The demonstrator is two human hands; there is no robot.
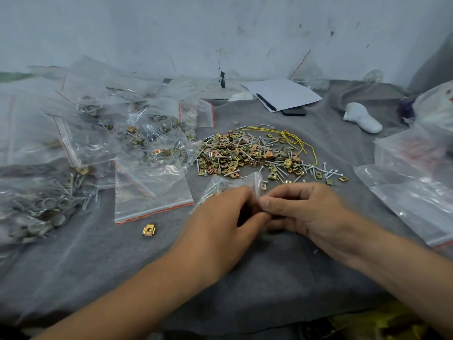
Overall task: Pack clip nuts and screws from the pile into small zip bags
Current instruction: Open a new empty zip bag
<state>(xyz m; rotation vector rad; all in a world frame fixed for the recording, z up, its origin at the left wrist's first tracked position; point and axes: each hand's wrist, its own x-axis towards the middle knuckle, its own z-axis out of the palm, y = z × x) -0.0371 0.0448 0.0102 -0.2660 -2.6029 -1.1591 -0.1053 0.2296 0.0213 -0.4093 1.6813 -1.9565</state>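
A pile of gold clip nuts and silver screws [257, 153] lies on the grey cloth [122, 266] in the middle. Just in front of it, both hands pinch the edge of a small zip bag [228, 186] that holds screws and a washer. My left hand [220, 217] and my right hand [301, 207] meet fingertip to fingertip at the bag's near edge. One loose clip nut [149, 229] lies to the left of my left hand.
Several filled zip bags [137, 141] are heaped at the left, with an empty zip bag [152, 192] near them. Empty bags [421, 187] are stacked at the right. A yellow wire [291, 139], white paper with a pen [282, 94] and a white object [361, 117] lie behind the pile.
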